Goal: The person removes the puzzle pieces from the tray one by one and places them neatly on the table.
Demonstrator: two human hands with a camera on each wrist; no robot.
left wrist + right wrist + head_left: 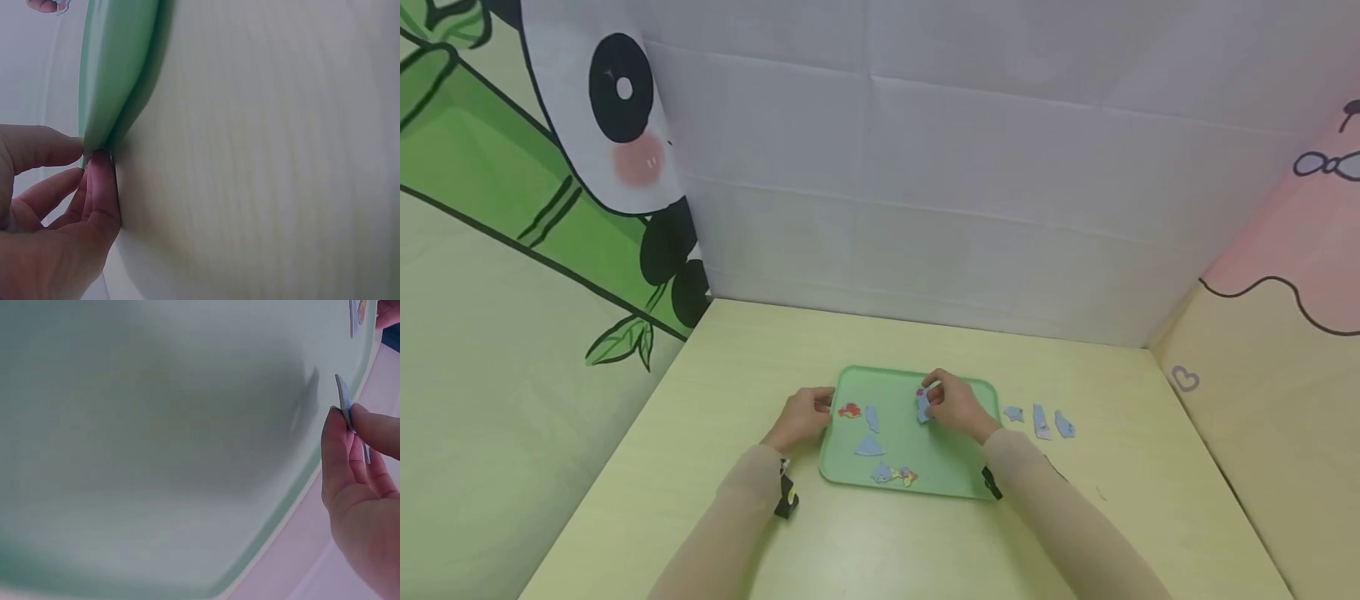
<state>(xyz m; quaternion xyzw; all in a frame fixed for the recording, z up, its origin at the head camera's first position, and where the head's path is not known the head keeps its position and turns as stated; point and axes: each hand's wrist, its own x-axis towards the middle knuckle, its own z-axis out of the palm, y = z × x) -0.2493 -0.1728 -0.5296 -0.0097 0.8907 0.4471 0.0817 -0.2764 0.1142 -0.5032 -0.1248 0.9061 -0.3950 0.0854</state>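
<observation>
A light-green tray [910,450] lies on the table. My left hand [801,419] grips its left rim; in the left wrist view the thumb [53,147] is at the edge of the tray [119,56] and a finger lies under it. Over the tray, my right hand [957,406] pinches a thin blue puzzle piece [922,406] with a small red patch. The right wrist view shows this piece [342,394] edge-on between thumb and fingertips, above the tray surface. On the tray lie a red piece [850,410], a narrow blue piece [872,418] and a triangular blue piece [869,446].
Near the tray's front edge lie a blue piece [882,473] and a multicoloured piece [906,475]. Right of the tray, on the table [887,550], are a star-like piece [1014,413], a long piece [1041,422] and an angular piece [1064,424]. A white cloth wall [925,208] stands behind.
</observation>
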